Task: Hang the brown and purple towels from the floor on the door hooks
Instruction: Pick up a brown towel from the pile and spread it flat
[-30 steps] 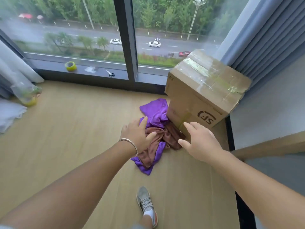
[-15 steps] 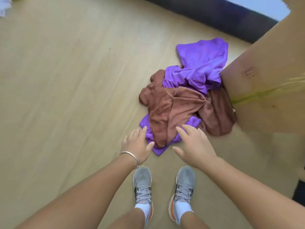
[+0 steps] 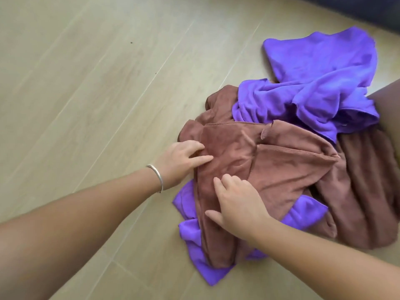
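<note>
Reaching hands [image 3: 179, 163] on brown towel [image 3: 270, 167]

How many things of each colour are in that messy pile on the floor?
Brown towel: 1
Purple towel: 1, as far as the tangle shows
Total: 2

Both hands, left hand and right hand, touch the brown one.

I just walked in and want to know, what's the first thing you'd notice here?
A crumpled heap of towels on the wooden floor: the brown towel lies in the middle, with the purple towel bunched behind it and poking out beneath its near edge. Both hands are on the brown one, the left hand with a silver bracelet on its wrist, the right hand nearer.
</note>
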Tool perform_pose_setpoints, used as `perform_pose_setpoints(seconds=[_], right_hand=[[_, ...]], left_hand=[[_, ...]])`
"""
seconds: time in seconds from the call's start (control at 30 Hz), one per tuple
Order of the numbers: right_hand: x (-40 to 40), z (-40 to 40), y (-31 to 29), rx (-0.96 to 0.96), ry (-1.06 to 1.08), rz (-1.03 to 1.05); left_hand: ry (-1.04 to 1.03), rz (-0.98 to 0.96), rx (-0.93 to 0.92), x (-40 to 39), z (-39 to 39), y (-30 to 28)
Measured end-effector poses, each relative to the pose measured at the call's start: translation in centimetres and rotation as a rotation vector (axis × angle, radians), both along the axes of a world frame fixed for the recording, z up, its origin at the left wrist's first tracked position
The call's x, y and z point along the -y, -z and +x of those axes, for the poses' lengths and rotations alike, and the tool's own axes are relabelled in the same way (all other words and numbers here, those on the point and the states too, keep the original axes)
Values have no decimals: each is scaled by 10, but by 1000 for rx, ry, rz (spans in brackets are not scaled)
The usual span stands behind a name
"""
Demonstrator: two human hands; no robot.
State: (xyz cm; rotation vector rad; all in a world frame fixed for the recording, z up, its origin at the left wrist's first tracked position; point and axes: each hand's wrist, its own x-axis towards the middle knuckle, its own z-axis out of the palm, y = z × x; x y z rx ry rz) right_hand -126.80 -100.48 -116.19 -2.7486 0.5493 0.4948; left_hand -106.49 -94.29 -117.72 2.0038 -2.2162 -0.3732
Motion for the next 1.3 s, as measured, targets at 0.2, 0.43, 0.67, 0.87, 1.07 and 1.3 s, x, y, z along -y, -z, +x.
perform_pose_setpoints(seconds=[0.2,0.43,0.67,0.87,1.07,1.3], right_hand=[[5,13,10,-48,-65,-63],[52,27,-12,252,250,9],[112,74,-9,221,113,-30],[102,70,-6,254,160,-19],[103,57,-8,369,208,89],[98,44,-124,199,262,9]], left_hand=[[197,-188,58,32,12,8],[44,-201,-103,24,11,2],[-765,238,-666,26,-3,4],[-922,123,-923,33,-8,4],[-838,108,-960,43,-14,-4],[-895,-35,-893,42,-23,-144]])
